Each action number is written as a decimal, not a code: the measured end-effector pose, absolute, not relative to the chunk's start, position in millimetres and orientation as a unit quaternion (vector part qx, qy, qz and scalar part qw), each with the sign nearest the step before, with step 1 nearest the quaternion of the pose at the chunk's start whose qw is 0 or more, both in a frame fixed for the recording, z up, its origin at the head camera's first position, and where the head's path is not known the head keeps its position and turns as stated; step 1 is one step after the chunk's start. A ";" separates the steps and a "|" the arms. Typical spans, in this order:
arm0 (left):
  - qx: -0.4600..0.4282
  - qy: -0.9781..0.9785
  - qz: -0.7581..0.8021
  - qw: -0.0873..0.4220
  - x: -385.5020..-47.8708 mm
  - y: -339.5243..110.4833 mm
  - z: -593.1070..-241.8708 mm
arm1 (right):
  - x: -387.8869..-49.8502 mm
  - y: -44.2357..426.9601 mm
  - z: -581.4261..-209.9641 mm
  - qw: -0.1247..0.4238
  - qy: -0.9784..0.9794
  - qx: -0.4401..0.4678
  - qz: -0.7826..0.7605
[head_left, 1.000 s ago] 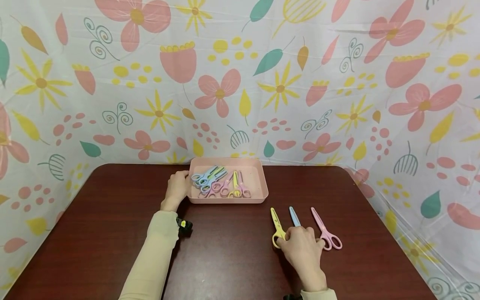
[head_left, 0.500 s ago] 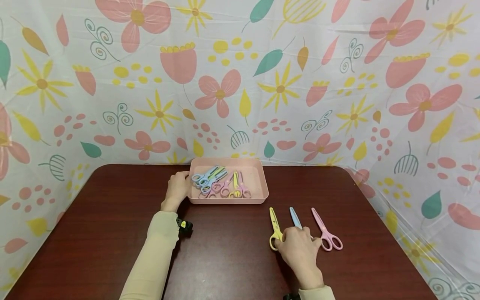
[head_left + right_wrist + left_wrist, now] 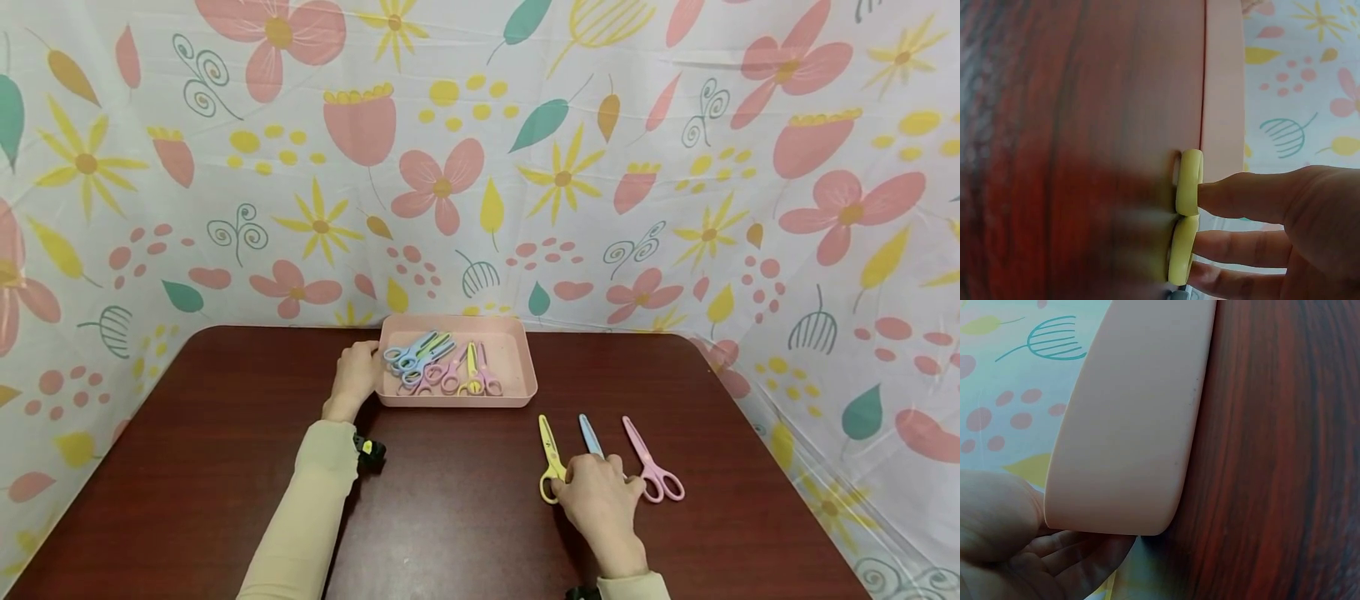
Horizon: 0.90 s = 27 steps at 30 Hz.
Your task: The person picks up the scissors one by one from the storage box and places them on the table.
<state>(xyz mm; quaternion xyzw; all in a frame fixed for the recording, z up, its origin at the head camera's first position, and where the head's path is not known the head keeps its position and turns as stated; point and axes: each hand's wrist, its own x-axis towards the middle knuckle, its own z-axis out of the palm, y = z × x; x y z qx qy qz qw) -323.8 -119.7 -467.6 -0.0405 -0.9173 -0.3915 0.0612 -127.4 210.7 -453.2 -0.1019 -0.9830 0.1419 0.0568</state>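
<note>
At the back of the table, my left hand (image 3: 352,379) holds the left end of a pink tray (image 3: 516,358). The left wrist view has the thumb by the rim of the tray (image 3: 1122,425) and the fingers behind its corner. My right hand (image 3: 600,507) touches the handles of yellow scissors (image 3: 551,450). Up close, the thumb and fingertips of that hand (image 3: 1316,231) rest on the yellow loops (image 3: 1189,184), fingers fairly straight. Blue scissors (image 3: 590,433) lie partly hidden under the right hand. Pink scissors (image 3: 643,454) lie to its right.
Several blue, green, pink and yellow scissors (image 3: 450,379) lie in the left and middle parts of the tray. The dark wooden table (image 3: 442,500) reaches back to a hanging flowered cloth (image 3: 525,217).
My right hand and the yellow scissors have shifted slightly left, away from the pink pair. The left hand and tray have stayed put.
</note>
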 end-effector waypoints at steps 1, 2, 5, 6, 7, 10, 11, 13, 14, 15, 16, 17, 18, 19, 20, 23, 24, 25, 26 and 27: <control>-0.040 -0.918 -0.391 0.062 -324.0 -119.7 -467.4 | -127.4 211.0 -453.3 0.059 -0.983 -0.102 0.143; -0.040 -0.918 -0.389 0.061 -324.4 -119.8 -467.4 | -127.4 211.6 -453.5 0.062 -0.982 -0.102 0.144; -0.039 -0.919 -0.389 0.062 -324.7 -120.0 -467.4 | -127.5 214.1 -452.7 0.073 -0.980 -0.107 0.152; -0.040 -0.919 -0.388 0.063 -324.6 -120.1 -467.3 | -127.6 215.3 -452.2 0.078 -0.979 -0.108 0.154; -0.040 -0.919 -0.387 0.064 -324.5 -120.2 -467.2 | -127.9 216.6 -451.4 0.082 -0.978 -0.108 0.157; -0.039 -0.919 -0.388 0.064 -324.2 -119.9 -467.3 | -129.4 220.0 -448.2 0.096 -0.977 -0.099 0.161; -0.040 -0.919 -0.387 0.063 -324.0 -119.8 -467.5 | -130.2 221.0 -446.9 0.101 -0.978 -0.092 0.160; -0.037 -0.918 -0.391 0.059 -323.1 -119.8 -467.2 | -133.1 222.1 -444.2 0.112 -0.978 -0.077 0.157; -0.036 -0.917 -0.393 0.057 -322.9 -120.0 -467.1 | -135.3 222.5 -443.1 0.117 -0.979 -0.069 0.155; -0.035 -0.917 -0.394 0.055 -322.7 -120.0 -467.0 | -137.5 222.7 -441.5 0.120 -0.979 -0.060 0.155; -0.034 -0.916 -0.395 0.054 -322.3 -119.9 -466.6 | -140.3 222.8 -440.0 0.123 -0.979 -0.049 0.153; -0.034 -0.916 -0.396 0.054 -322.4 -120.0 -466.6 | -143.7 222.7 -438.5 0.129 -0.980 -0.033 0.149; -0.032 -0.916 -0.396 0.054 -322.8 -119.8 -466.4 | -147.7 222.7 -437.2 0.134 -0.980 -0.016 0.144; -0.032 -0.917 -0.394 0.055 -322.9 -119.9 -466.3 | -151.9 222.5 -436.0 0.139 -0.980 0.002 0.139; -0.032 -0.918 -0.391 0.056 -323.2 -119.7 -466.2 | -156.5 222.4 -434.9 0.145 -0.980 0.022 0.133; -0.030 -0.919 -0.389 0.055 -323.5 -119.2 -465.7 | -171.4 221.5 -431.7 0.157 -0.977 0.080 0.116; -0.030 -0.920 -0.387 0.055 -323.6 -119.0 -465.5 | -176.5 221.2 -430.5 0.155 -0.976 0.096 0.115; -0.031 -0.920 -0.387 0.055 -323.8 -118.9 -465.4 | -181.6 220.7 -429.3 0.151 -0.975 0.109 0.118; -0.031 -0.920 -0.387 0.054 -324.0 -118.7 -465.4 | -186.7 220.3 -427.8 0.146 -0.974 0.122 0.119; -0.031 -0.919 -0.388 0.054 -324.3 -118.8 -465.6 | -191.9 219.6 -426.0 0.139 -0.974 0.133 0.122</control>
